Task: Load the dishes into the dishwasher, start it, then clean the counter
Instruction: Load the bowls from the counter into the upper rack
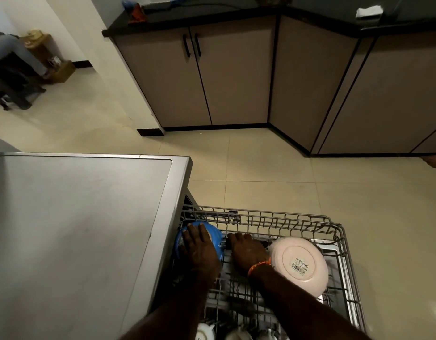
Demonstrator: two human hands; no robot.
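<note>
The dishwasher's wire rack (344,244) is pulled out over the floor beside the grey dishwasher top (77,229). My left hand (199,249) lies spread over an upturned blue bowl (215,238) at the rack's left end, fingers curved over it. My right hand (246,251), an orange band at the wrist, reaches into the rack's middle and its fingers curl around a dark object I cannot make out. A pink plate (300,263) with a barcode sticker sits bottom-up at the right. White cups (204,333) show at the near edge.
Beige cabinets (212,77) under a black counter (212,17) stand across the tiled floor (273,173). An orange cloth (136,13) and a white cloth (369,11) lie on that counter. A person sits on a dark seat (11,69) at far left.
</note>
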